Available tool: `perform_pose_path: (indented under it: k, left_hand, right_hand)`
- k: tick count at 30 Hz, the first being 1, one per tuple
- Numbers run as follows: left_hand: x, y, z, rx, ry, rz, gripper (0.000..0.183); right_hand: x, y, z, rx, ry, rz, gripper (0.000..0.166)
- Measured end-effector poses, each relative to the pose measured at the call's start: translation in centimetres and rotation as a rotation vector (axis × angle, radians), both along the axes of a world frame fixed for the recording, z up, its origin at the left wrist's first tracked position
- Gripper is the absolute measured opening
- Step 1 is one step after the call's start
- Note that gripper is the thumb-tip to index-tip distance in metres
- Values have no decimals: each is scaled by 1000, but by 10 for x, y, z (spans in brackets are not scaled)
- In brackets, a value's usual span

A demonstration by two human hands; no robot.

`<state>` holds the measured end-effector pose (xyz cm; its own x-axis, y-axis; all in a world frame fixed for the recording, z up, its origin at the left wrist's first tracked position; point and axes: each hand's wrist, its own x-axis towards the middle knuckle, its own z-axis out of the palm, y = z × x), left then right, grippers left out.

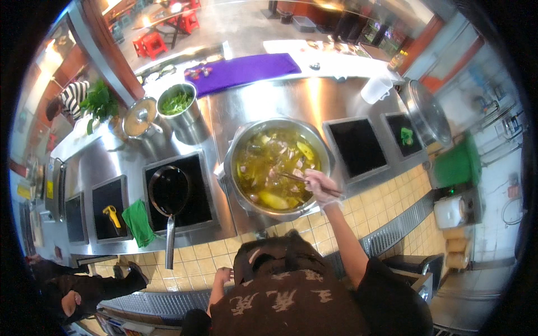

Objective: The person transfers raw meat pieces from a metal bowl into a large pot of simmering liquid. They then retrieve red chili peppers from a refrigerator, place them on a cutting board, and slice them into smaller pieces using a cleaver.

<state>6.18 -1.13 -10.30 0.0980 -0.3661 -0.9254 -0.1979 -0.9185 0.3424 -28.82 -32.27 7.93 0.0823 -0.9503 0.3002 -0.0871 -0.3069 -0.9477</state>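
Note:
A large metal stockpot [329, 156] stands on the steel counter before me, full of yellowish broth with pieces of meat and yellow-green chunks in it. My right hand [323, 187], in a clear plastic glove, is above the pot's right rim, shut on a pair of dark chopsticks [292, 176] whose tips reach into the broth. My left hand [225, 275] hangs low beside my dark apron, away from the counter, its fingers partly curled; whether it holds anything cannot be told.
Left of the pot are a frying pan [169, 191], a green cloth [139, 223], a yellow-handled tool [111, 216], a lidded pot [139, 117] and a tall pot of greens [176, 101]. A clear jug [376, 89] and large lid [428, 112] are right. A person [84, 290] stands at lower left.

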Motion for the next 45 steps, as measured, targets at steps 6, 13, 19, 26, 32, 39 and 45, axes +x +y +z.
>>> perform_pose_path:
  k: [6,13,19,26,32,39,45]
  left_hand:
    - [-2,-7,-35,-235,3,-431,33]
    - [6,3,-9,-75,39,-68,37]
    - [29,33,-42,-242,76,-446,35]
    - [-10,2,-41,-252,223,-438,31]
    - [-64,-21,-16,6,141,100,29]
    - [-141,-59,16,-160,140,89,28]
    - [-167,-98,-45,-137,409,66,31]
  right_hand:
    - [-26,-24,-66,-64,44,-154,17]
    - [-28,-10,-5,-205,386,-226,20]
    - [-75,-16,62,-331,682,-182,12]
    - [-82,-68,76,312,674,91,34]
    - [-101,-101,32,108,864,169,39]
    - [-147,-118,-3,-706,1037,368,30]
    - [-175,-100,35,-427,895,375,38]
